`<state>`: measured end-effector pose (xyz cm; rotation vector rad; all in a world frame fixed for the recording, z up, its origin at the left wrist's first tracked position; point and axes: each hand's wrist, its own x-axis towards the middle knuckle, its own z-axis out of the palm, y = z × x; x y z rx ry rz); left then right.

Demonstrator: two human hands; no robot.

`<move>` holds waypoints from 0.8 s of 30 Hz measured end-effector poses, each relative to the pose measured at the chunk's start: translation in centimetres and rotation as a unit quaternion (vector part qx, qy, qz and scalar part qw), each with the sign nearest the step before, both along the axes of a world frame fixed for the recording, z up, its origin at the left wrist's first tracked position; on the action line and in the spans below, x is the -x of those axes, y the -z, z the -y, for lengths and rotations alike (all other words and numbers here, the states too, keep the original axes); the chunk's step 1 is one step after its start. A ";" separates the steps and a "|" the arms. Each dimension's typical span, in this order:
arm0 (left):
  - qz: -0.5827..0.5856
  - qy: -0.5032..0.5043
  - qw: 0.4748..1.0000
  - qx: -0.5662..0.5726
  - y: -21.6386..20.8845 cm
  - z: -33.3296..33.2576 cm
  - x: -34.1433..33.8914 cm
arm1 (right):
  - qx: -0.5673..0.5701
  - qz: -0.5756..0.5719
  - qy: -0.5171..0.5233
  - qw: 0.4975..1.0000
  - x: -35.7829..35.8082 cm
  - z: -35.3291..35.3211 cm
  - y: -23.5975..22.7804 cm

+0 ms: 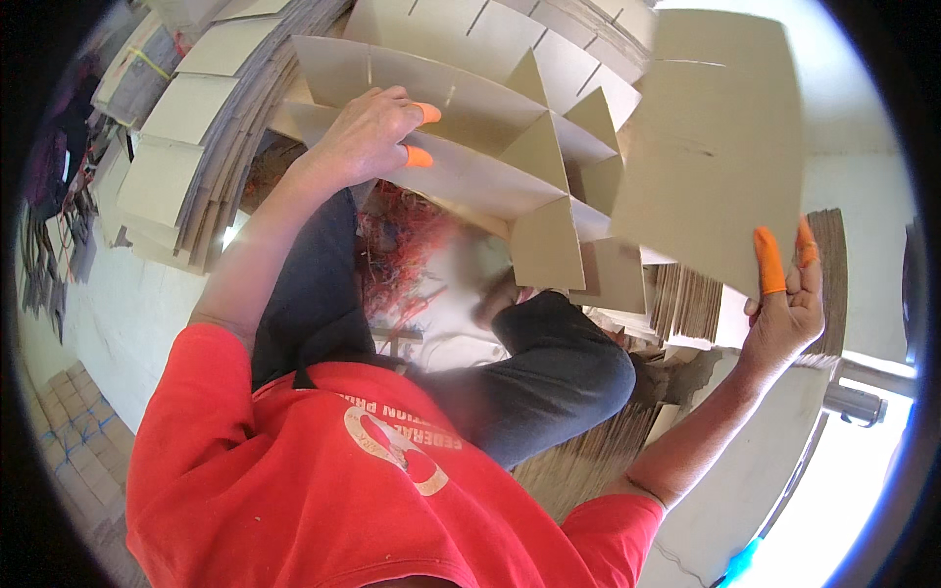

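My right hand (787,309), with orange finger covers on two fingers, grips the lower right corner of a flat cardboard sheet (720,147) and holds it raised at the right. The sheet has short slits across it. My left hand (371,132), also with two orange-covered fingertips, is closed over a long strip of a cardboard divider grid (480,171). The grid is made of interlocked upright strips and cross pieces that form open cells. Its right end is partly hidden behind the raised sheet.
Stacked cardboard strips (201,108) stand at the left, and slotted strips (480,29) lie beyond the grid. More cardboard stacks (831,274) are at the right. Tangled red strands (397,255) lie between my legs. A metal cylinder (855,404) is at the far right.
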<state>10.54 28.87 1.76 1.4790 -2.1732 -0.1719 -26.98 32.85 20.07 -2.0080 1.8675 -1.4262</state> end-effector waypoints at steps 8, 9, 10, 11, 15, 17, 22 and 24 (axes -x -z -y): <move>-0.086 0.046 0.994 0.039 3.0 0.2 -1.6 | -0.081 0.011 -0.082 0.993 -8.4 0.2 1.8; -0.090 0.053 0.994 0.045 3.0 0.3 -1.6 | -0.069 0.014 -0.114 0.991 -8.2 0.7 2.8; -0.085 0.050 0.994 0.041 3.0 0.2 -1.5 | -0.073 0.014 -0.129 0.989 -8.4 0.9 3.3; -0.081 0.048 0.995 0.038 2.9 0.1 -1.5 | -0.078 0.015 -0.143 0.987 -8.6 1.1 3.7; -0.075 0.038 0.996 0.038 3.0 0.1 -1.2 | -0.131 -0.007 -0.128 0.983 -10.2 1.0 4.2; -0.071 0.034 0.997 0.023 3.2 0.3 -1.4 | -0.143 -0.009 -0.132 0.981 -10.5 1.2 4.2; -0.074 0.035 0.996 0.016 3.2 0.5 -1.4 | -0.195 0.010 -0.143 0.970 -11.9 1.4 2.7; -0.078 0.042 0.996 0.021 3.6 0.9 -1.5 | -0.222 0.014 -0.158 0.962 -12.3 1.9 2.6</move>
